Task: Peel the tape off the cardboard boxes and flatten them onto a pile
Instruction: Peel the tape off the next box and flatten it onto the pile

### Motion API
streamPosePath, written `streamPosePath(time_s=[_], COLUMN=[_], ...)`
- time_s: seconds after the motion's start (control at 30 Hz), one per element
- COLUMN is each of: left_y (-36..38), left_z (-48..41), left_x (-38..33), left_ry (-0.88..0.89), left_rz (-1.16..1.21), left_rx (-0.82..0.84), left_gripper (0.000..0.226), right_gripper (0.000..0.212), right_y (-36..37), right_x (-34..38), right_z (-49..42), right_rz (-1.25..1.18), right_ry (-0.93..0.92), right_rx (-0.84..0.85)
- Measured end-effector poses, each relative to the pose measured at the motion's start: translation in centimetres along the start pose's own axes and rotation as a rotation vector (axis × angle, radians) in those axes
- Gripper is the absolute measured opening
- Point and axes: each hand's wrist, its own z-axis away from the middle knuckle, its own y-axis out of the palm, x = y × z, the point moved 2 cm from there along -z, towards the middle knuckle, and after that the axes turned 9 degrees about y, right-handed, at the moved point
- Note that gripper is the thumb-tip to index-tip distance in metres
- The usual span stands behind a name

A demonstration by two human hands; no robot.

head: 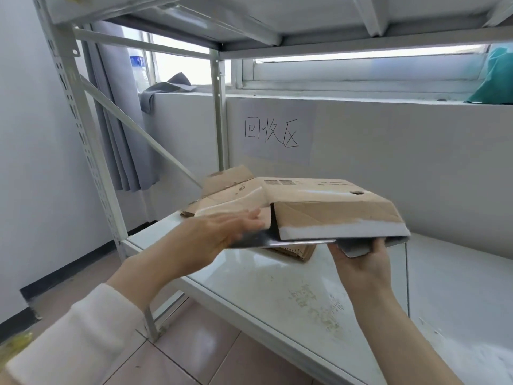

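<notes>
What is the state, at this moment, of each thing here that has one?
Held box: flattened, in the air above the shelf.
Cardboard pile: lying flat on the shelf, beneath the held box.
Right hand: grips the box's near edge from below.
Left hand: at the box's left edge; grip blurred.
Paper sign: stuck flat on the wall.
</notes>
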Motion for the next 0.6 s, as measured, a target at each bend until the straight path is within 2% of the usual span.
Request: streamPosePath(time_s=[0.1,0.13,0.17,0.23,0.3,0.37,0.43,0.47,0.53,0.57,0.6], left_y=[2.5,3.3,4.1,5.8,7.7,9.1,9.7,10.0,10.9,11.7,12.9], left_z=[2.4,3.5,4.5,6.8,9.1,10.8,11.2,10.7,8.8,7.6,6.3], left_x=[1.0,1.5,1.8,2.5,3.1,3.2,2.8,2.7,3.0,3.7,4.4], left_ry=[0.119,0.124,0.117,0.075,0.005,-0.097,-0.201,-0.272,-0.408,-0.437,-0.474], left_rz=[-0.178,-0.184,-0.169,-0.116,-0.057,-0.012,0.082,0.167,0.327,0.342,0.305], left_rx=[0.070,0.108,0.144,0.212,0.304,0.435,0.509,0.440,0.169,0.072,0.058], left_gripper=[0.060,0.063,0.065,0.068,0.067,0.052,0.030,0.036,0.041,0.045,0.050], right_gripper=[0.073,0.076,0.069,0.038,0.024,0.023,0.035,0.037,0.038,0.036,0.030], right_y=[-1.1,-1.7,-2.3,-3.8,-5.4,-6.3,-6.6,-6.7,-6.9,-6.8,-6.8], right_x=[-1.3,-2.0,-2.7,-4.1,-5.4,-6.1,-6.6,-6.7,-7.0,-7.2,-7.3], right_z=[0.9,1.3,1.5,1.8,2.1,2.6,3.0,3.2,3.5,3.8,4.1], right_rz=[0.023,0.054,0.098,0.188,0.266,0.319,0.337,0.344,0.360,0.358,0.350], right_ry=[0.062,0.092,0.123,0.161,0.211,0.267,0.290,0.290,0.290,0.293,0.310], right_rx=[-0.055,-0.098,-0.150,-0.289,-0.437,-0.523,-0.541,-0.547,-0.559,-0.569,-0.571])
